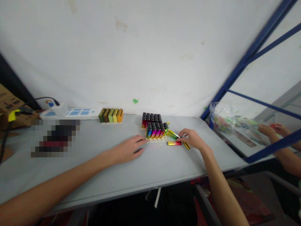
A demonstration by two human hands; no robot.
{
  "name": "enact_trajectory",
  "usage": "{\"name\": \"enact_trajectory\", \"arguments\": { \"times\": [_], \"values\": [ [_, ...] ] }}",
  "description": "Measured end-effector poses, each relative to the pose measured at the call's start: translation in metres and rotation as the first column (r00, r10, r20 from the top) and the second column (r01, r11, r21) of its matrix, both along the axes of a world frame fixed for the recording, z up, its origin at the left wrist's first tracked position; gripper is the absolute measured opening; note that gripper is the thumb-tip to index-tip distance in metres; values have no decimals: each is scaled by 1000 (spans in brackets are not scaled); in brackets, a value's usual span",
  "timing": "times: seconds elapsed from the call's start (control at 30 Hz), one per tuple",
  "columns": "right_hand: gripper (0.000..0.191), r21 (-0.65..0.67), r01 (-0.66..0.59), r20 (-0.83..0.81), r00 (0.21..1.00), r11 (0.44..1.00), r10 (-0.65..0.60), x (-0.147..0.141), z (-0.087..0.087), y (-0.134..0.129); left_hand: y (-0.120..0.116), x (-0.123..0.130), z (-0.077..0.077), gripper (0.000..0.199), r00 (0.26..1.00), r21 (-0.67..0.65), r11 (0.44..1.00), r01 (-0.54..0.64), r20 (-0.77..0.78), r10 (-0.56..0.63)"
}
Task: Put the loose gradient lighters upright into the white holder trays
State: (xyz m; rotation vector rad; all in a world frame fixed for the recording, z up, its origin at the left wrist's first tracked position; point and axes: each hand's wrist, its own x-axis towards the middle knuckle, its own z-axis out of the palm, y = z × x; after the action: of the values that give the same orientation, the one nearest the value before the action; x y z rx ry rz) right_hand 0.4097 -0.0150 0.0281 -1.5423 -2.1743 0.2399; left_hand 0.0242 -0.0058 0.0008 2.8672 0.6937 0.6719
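Note:
Rows of upright lighters with black tops and shiny rainbow bodies (155,131) stand in a white holder (162,139) at mid-table. My left hand (130,149) lies on the table with its fingers stretched and apart, their tips at the holder's left front corner. To the right of the holder, my right hand (190,138) has its thumb and fingertips closed on a shiny green-yellow lighter (172,135) in a small loose pile. A red-and-yellow lighter (174,143) lies loose in front. Another yellow one (187,145) is partly under my right fingers.
A second block of lighters in green, brown and yellow (111,115) stands at the back left. Beside it are a white power strip (80,112) and a blurred-out dark object (56,138). A blue metal frame (235,75) borders the right, with another person's hands (268,130) beyond.

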Motion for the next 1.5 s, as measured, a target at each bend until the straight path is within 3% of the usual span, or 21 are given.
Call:
{"name": "enact_trajectory", "arguments": {
  "times": [0.17,0.33,0.47,0.6,0.7,0.83,1.03,1.3,1.5],
  "values": [
    [21,6,3,12,1000,1000,-3,-1,12,-5,0,0,0,37,1000,-7,1000,-7,-13,7],
    [24,104,30,-81,996,994,-22,-10,28,-11,0,0,0,36,1000,-5,1000,0,-4,0],
    [29,150,-6,-200,979,989,36,-30,40,-14,0,0,0,36,1000,-10,1000,1,0,-1],
    [28,235,-62,-207,972,970,113,-57,47,-17,0,0,1,36,1000,-18,1000,9,-4,-9],
    [28,292,-117,-176,969,949,174,-73,47,-17,-1,0,1,36,1000,-16,1000,7,7,-7],
    [28,267,-151,-202,957,952,209,-85,39,-15,-1,0,1,37,1000,-14,1000,11,12,-10],
    [22,226,-120,-223,960,967,171,-80,32,-10,0,0,0,37,1000,-7,1000,6,-2,-6],
    [20,196,-156,-154,970,968,187,-77,37,-12,-1,-1,2,36,1000,-4,1000,2,-5,-2],
    [14,222,-95,-65,992,970,112,-77,38,-12,-2,0,2,38,1000,-8,1000,-1,-28,0]
  ]
}}
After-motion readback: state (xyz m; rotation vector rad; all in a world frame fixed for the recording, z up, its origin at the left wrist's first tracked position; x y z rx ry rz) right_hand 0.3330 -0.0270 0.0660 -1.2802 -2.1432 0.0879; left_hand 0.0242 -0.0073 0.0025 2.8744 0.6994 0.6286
